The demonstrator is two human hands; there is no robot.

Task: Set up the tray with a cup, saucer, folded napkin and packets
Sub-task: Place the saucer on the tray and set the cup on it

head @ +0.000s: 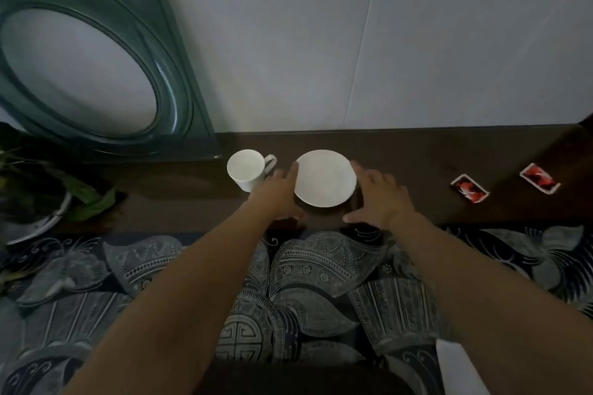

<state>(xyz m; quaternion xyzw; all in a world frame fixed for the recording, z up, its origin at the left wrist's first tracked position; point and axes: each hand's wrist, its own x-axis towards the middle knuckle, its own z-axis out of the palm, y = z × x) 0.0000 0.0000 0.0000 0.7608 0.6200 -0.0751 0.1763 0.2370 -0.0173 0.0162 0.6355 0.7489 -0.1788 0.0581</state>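
- Fingers of the left hand (278, 192) spread and fairly straight, forefinger tip touching the left rim of the saucer (325, 178); thumb low, near the saucer's front edge, contact there hard to make out.
- Fingers of the right hand (382, 196) likewise spread, forefinger tip at the saucer's right rim, thumb stretched toward its front edge; cannot tell whether resting on the bench (417, 163) or hovering just above it.
- Neither hand curled round anything; saucer flanked, not lifted as far as can be judged.
- Underside of the saucer and its foot hidden in shadow; dim light blurring fine detail everywhere.
- Cup (248, 173) just left of the saucer, upright, handle pointing right toward the left hand's fingers; inside looks plain white, contents not discernible.
- Two packets (469, 192) (539, 183) flat on the bench well to the right, apart from each other; red and black print in a white border, lettering too small to read.
- White corner (455, 365) at the lower right, cut off by the forearm and the frame edge; nature unclear.
- Saucer round, smooth, glossy white; cup the same ware, tapering toward the base.
- Bench dark brown, wood-like, against a pale panelled wall.
- Patterned cloth (314, 269) in grey and dark blue, fans and medallions, spread nearest the person.
- Dark green frame (179, 80) with an oval opening leaning at the left.
- Leafy plant (80, 196) in a pale pot at the far left, partly cut off.
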